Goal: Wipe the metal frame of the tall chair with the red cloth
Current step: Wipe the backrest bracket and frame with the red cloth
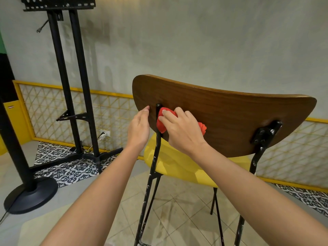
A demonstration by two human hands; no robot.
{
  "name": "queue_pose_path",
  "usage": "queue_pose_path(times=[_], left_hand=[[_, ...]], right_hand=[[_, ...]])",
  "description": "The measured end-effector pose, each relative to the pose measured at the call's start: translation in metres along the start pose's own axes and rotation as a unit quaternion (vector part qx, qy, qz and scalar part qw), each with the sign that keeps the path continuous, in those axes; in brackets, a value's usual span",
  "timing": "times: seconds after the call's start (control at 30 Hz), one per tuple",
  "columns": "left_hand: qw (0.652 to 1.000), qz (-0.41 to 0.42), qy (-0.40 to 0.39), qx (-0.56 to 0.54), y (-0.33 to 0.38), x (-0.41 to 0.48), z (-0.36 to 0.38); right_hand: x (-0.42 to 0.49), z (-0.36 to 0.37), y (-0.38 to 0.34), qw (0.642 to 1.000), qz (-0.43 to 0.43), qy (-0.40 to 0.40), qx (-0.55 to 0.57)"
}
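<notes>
The tall chair has a brown wooden backrest (221,118), a yellow seat (177,167) and a black metal frame (152,174) flecked with white paint. My right hand (181,130) grips the bunched red cloth (160,124) and holds it against the frame's left upright where it meets the back of the backrest. A bit of the cloth pokes out behind my right hand's knuckles. My left hand (139,129) has straight fingers touching the left edge of the backrest, just left of the upright. The frame's right bracket (266,132) is uncovered.
A tall black TV stand (71,86) rises at the left on patterned floor tiles. A black pole with a round base (30,196) stands at the lower left. A yellow lattice panel (53,110) runs along the grey wall, with a power outlet (105,133) low down.
</notes>
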State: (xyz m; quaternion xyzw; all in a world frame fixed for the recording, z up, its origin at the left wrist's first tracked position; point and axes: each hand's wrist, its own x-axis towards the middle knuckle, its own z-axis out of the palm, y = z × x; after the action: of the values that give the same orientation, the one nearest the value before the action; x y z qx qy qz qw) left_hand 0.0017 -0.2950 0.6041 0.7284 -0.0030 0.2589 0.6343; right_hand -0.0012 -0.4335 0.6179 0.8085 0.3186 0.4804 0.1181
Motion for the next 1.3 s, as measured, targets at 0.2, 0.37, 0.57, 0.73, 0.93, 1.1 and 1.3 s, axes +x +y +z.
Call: queue_pose_path(times=[0.2, 0.37, 0.57, 0.73, 0.93, 1.1, 1.3], left_hand=[[1.000, -0.002, -0.005, -0.013, -0.001, -0.001, 0.000], [1.000, -0.015, -0.003, -0.001, -0.006, -0.002, -0.001], [1.000, -0.015, -0.019, -0.006, -0.010, -0.004, -0.004], [0.999, -0.017, -0.036, 0.019, -0.023, -0.005, -0.008], [0.998, -0.028, -0.051, 0.031, -0.031, -0.007, -0.008], [0.999, -0.029, -0.039, 0.023, -0.032, -0.003, -0.014], [0.998, -0.043, -0.040, 0.022, -0.041, -0.005, -0.014]], right_hand=[[0.010, 0.002, 0.002, 0.996, 0.032, 0.059, 0.055], [-0.008, 0.010, 0.000, 0.998, -0.037, 0.015, 0.050], [-0.007, 0.012, 0.004, 0.994, -0.035, 0.066, 0.076], [-0.015, 0.022, 0.002, 0.995, -0.057, 0.057, 0.063], [-0.019, 0.022, 0.002, 0.989, -0.143, 0.022, 0.034], [0.004, 0.021, -0.006, 0.991, -0.119, 0.063, 0.001], [-0.014, 0.036, -0.021, 0.985, -0.146, -0.035, -0.084]])
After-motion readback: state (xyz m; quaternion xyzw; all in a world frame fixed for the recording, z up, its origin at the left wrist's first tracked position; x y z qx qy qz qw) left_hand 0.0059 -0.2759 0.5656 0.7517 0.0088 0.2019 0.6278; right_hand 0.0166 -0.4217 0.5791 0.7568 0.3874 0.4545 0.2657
